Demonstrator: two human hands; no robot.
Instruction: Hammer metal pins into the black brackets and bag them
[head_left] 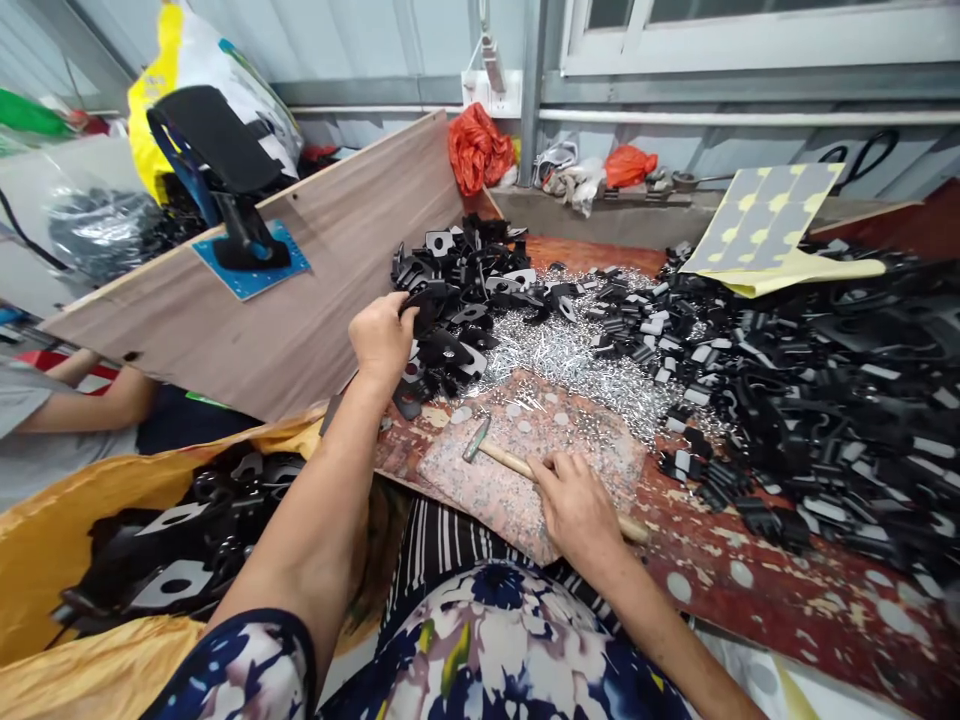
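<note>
My left hand (382, 338) pinches a black plastic part (429, 303) at the left edge of a heap of similar black parts (469, 262). In my right hand (576, 500) is the wooden handle of a small hammer (501, 457), its metal head pointing left over a worn, speckled board (465, 480). Loose silver pins (559, 350) lie in a pile just beyond the board. Small black pieces with grey pads (652, 325) are scattered to the right of the pins.
A wooden panel (322, 270) stands at the left. Below it, a yellow sack (45, 530) holds black parts. Larger black parts (847, 400) cover the red table's right side, with a sticker sheet (765, 220) on top. Another person's arm (97, 405) shows far left.
</note>
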